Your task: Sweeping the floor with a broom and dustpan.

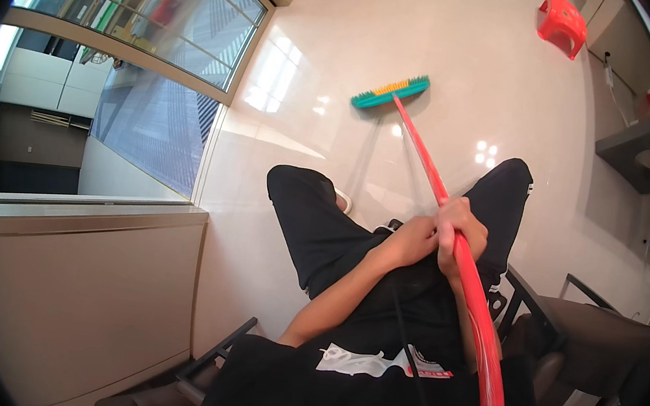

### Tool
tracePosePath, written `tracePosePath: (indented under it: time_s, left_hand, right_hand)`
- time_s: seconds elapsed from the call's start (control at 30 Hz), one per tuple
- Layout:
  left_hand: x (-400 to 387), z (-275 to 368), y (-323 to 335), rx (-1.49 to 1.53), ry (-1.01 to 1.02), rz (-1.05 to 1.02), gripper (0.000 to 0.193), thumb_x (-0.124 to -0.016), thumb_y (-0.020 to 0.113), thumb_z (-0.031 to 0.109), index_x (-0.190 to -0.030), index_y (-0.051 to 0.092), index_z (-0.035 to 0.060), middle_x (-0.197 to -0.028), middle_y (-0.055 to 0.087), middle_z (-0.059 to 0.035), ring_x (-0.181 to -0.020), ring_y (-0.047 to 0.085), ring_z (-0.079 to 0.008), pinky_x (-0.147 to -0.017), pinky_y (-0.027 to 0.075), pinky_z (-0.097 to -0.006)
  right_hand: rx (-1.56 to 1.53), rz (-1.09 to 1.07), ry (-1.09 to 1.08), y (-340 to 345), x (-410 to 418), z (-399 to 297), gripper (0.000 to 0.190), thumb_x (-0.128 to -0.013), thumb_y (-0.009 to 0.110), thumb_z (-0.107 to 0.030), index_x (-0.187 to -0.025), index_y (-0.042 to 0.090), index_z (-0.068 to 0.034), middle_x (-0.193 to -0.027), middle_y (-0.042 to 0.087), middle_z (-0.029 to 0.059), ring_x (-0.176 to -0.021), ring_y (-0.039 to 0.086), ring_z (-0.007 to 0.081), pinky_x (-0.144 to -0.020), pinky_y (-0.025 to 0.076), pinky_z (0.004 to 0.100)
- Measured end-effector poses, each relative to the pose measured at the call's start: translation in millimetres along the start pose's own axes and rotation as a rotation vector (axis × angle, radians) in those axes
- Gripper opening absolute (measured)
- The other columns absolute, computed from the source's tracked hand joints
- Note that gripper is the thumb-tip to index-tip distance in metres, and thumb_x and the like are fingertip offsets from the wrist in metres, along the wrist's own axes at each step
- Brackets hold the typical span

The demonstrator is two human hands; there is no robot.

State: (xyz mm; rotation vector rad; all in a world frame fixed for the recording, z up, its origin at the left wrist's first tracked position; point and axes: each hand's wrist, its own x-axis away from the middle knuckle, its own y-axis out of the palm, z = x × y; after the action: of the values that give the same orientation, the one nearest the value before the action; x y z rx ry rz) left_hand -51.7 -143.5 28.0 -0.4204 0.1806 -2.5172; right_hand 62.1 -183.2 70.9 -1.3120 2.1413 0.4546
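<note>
A push broom has a long red handle [423, 154] and a green head [390, 94] with green and yellow bristles pointing away from me. Its head is over the pale glossy floor; whether it touches is unclear. My right hand [461, 232] is wrapped around the handle at my lap. Against its left side rests my left hand [413, 242], fingers curled and partly hidden, so its hold on the handle cannot be told. Past my right arm, the handle runs back towards my face.
I sit with knees apart on a brown chair with dark metal armrests [534, 305]. A red plastic stool [562, 26] stands at the far right, near a dark shelf [633, 149] with a round hole. On the left are a framed glass door [185, 10] and a low panel [78, 290].
</note>
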Motion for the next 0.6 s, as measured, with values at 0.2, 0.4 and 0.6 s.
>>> tracePosePath:
  time_s: [0.2,0.4,0.6]
  left_hand:
    - [5.3,11.8,-6.3,-0.065,-0.109,0.028,0.025,-0.093,0.053,0.019,-0.098,0.061,-0.0041,-0.084,0.063,-0.0262,-0.079,0.062,-0.0382,-0.072,0.048,-0.0422]
    - [-0.6,7.3,0.1,-0.080,-0.041,-0.008,0.026,-0.096,0.055,0.018,-0.098,0.060,-0.0070,-0.085,0.064,-0.0245,-0.079,0.065,-0.0339,-0.074,0.049,-0.0384]
    - [1.6,1.1,0.9,-0.101,-0.034,0.022,0.031,-0.097,0.055,0.021,-0.105,0.060,-0.0088,-0.095,0.065,-0.0283,-0.091,0.064,-0.0425,-0.077,0.050,-0.0403]
  right_hand:
    - [-0.205,0.028,-0.236,-15.4,-9.8,-59.6,0.013,-0.090,0.055,-0.007,-0.079,0.052,-0.001,-0.054,0.052,0.0037,-0.042,0.049,0.0158,-0.047,0.044,0.0314]
    - [-0.168,0.054,-0.266,-11.8,-17.6,-84.0,0.023,-0.097,0.054,-0.023,-0.083,0.048,-0.005,-0.047,0.044,-0.0019,-0.034,0.041,0.0105,-0.041,0.037,0.0272]
    - [-0.215,-0.029,-0.257,-10.2,-22.5,-80.0,0.020,-0.095,0.058,-0.021,-0.088,0.050,-0.005,-0.056,0.051,0.0005,-0.044,0.050,0.0146,-0.049,0.046,0.0302]
